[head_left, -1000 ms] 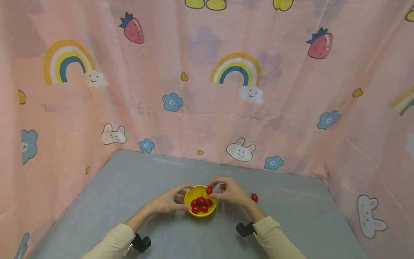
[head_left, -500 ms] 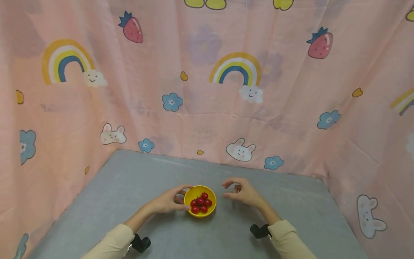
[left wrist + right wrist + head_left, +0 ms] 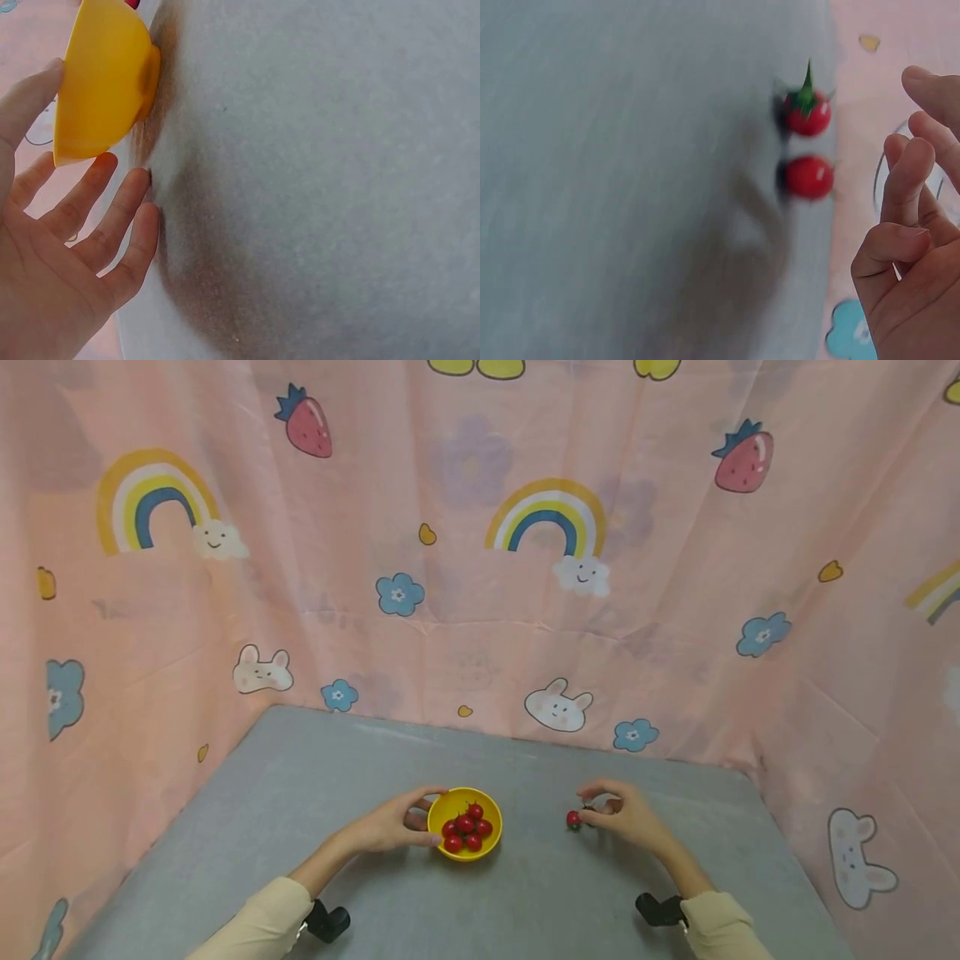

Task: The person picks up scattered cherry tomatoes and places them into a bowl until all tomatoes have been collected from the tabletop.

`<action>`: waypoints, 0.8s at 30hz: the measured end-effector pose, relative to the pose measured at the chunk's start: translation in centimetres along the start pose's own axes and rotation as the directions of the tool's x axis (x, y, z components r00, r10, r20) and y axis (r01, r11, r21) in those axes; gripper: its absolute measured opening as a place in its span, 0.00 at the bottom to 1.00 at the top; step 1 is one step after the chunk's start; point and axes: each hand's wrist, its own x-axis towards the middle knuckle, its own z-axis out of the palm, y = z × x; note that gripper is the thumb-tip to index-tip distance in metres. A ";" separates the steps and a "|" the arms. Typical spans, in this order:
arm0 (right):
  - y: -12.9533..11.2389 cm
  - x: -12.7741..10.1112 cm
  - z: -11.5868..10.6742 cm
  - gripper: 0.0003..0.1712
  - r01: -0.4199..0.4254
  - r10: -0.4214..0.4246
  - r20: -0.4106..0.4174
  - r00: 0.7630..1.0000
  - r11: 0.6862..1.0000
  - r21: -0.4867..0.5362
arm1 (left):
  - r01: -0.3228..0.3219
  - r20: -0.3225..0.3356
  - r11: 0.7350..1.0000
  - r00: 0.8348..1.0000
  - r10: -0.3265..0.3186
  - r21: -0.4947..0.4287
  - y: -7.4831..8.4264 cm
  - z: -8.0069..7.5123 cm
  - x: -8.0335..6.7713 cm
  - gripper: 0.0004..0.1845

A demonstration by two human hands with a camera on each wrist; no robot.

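While the left hand (image 3: 393, 827) cups the yellow bowl (image 3: 444, 805) on the grey table (image 3: 322, 760), thumb and forefinger round its side to steady it, I read the step as fetching a loose cherry tomato (image 3: 573, 818) that lies well right of the bowl. The right hand (image 3: 626, 814) is at it, fingers loosely curled into a pinch that isn't closed, holding nothing as far as I can see. Five or so tomatoes in the bowl (image 3: 465, 832) already. Next move, my call: close thumb and forefinger gently on the fruit, not squash it or roll it away, lift, carry left over the rim. From the head view I get one loose tomato, seemingly at the fingertips. On the right wrist view there are two, a stemmed tomato (image 3: 808, 116) and a second tomato (image 3: 808, 177) side by side, with a clear gap to the fingers (image 3: 906, 176); blurred, though. Left wrist view adds only the bowl's outer wall and foot with the fingers lying fairly straight beside it; contents hidden.
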 end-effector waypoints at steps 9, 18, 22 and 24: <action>2.2 -1.9 -1.8 0.25 -0.048 0.047 0.031 0.998 0.999 0.000 | -0.009 0.011 1.000 1.000 0.009 -0.002 0.1 0.0 0.0 0.38; 3.1 -1.8 -1.6 0.35 -0.070 0.072 0.039 0.997 0.996 -0.046 | 0.000 0.014 1.000 1.000 0.001 -0.010 0.1 0.0 0.2 0.38; 3.4 -1.6 -1.3 0.39 -0.087 0.088 0.017 0.996 0.992 -0.088 | -0.005 0.019 1.000 1.000 0.005 -0.006 0.1 0.0 0.2 0.37; 3.6 -1.4 -1.2 0.38 -0.089 0.090 0.001 0.996 0.989 -0.115 | -0.009 0.020 1.000 1.000 0.009 -0.007 0.1 0.0 0.2 0.37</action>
